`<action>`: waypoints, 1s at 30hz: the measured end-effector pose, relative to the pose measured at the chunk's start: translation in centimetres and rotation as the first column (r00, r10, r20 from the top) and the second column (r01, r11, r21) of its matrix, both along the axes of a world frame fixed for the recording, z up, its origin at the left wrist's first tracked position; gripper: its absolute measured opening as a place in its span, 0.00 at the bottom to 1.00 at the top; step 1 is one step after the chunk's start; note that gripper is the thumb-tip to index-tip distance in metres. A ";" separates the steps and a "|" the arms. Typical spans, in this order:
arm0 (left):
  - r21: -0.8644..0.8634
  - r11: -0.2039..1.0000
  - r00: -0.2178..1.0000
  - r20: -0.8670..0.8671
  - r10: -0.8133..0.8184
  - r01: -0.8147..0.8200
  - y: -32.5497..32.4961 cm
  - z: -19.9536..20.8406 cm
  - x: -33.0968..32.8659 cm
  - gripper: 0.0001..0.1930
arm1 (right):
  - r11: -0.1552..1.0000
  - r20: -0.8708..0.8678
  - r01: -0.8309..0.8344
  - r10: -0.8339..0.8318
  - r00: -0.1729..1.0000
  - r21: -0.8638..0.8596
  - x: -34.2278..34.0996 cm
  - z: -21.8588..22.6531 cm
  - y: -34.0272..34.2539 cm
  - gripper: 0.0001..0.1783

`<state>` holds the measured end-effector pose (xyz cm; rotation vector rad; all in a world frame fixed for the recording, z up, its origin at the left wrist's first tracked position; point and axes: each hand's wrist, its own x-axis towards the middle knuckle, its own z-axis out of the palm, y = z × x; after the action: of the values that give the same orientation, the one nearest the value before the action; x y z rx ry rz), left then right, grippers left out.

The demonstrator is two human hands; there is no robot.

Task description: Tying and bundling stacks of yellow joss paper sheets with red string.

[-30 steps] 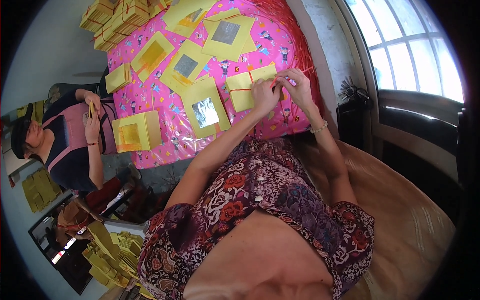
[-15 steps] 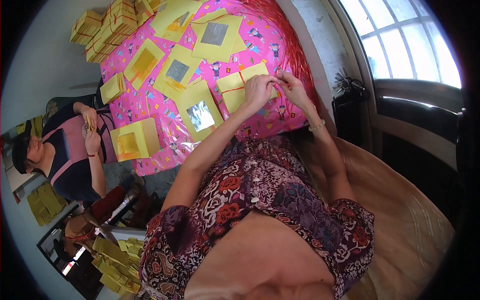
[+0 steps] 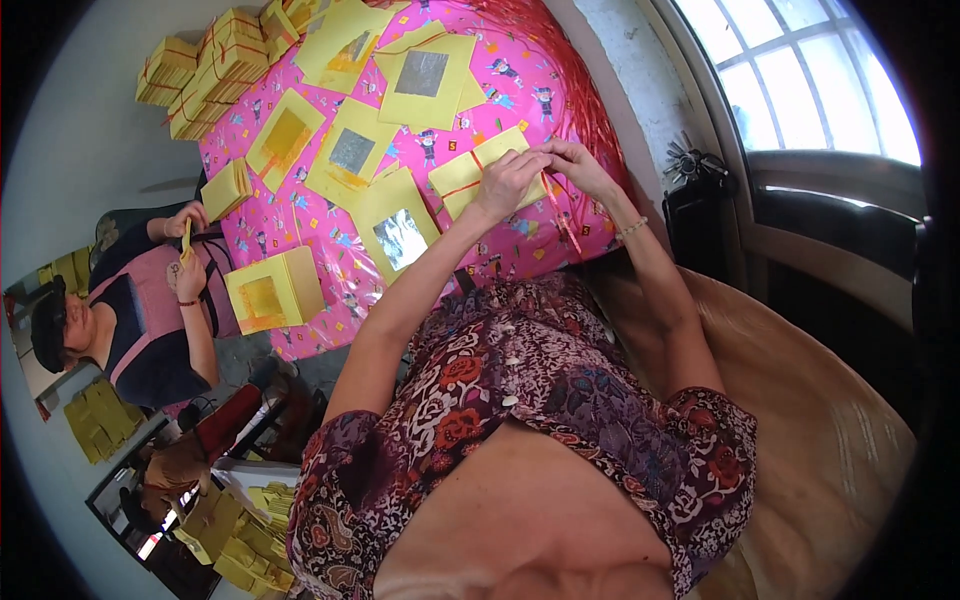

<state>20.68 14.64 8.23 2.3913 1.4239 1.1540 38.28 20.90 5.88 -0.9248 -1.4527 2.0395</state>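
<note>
Tied bundle of yellow paper [image 3: 455, 181]: lies flat on the pink patterned tablecloth [image 3: 520, 104], at the near right part of the table, in front of the person. Long axis runs obliquely, from lower left to upper right of the view; one short end faces the red strands [image 3: 568, 85] heaped along the right edge, the other faces a yellow sheet with a silver patch [image 3: 378, 213], which lies just beside it. Two red bands show on the top face, one roughly along the long axis, one across it; their crossing is covered by the left hand.

Left hand [image 3: 511, 178]: over the right half of the bundle, fingers bent, tips drawn together and pointing right; what they grip, if anything, cannot be told. Right hand [image 3: 582, 166]: just off the bundle's right end, thumb and forefinger pinching a red ribbon [image 3: 564, 222], its loose length hanging toward the near edge. Fingertips of both hands meet above the bundle's right end. Beaded bracelet [image 3: 633, 227] on the right wrist.

Left side of table: a co-worker [image 3: 150, 310] holds a small yellow piece in both hands; banded yellow stacks [image 3: 232, 62] stand at the far left corner
</note>
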 end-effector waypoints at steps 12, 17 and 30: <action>-0.134 0.986 0.985 0.129 0.117 -0.099 -0.4 0.4 0.1 0.07 | 0.545 0.489 -0.414 0.007 0.872 0.730 -0.5 6.4 1.9 0.07; -0.079 0.997 0.989 0.141 0.034 -0.023 -0.4 -0.1 0.1 0.08 | 0.462 0.602 -0.524 -0.029 0.798 0.716 0.0 7.1 1.9 0.12; -0.127 0.992 0.968 0.245 0.060 -0.029 -1.1 1.0 -0.1 0.05 | 0.674 0.495 -0.310 -0.096 0.864 0.671 1.3 2.6 1.8 0.20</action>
<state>20.62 13.52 9.25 2.0589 1.4268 1.2849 39.61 22.70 8.43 -1.0255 -2.4038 1.0578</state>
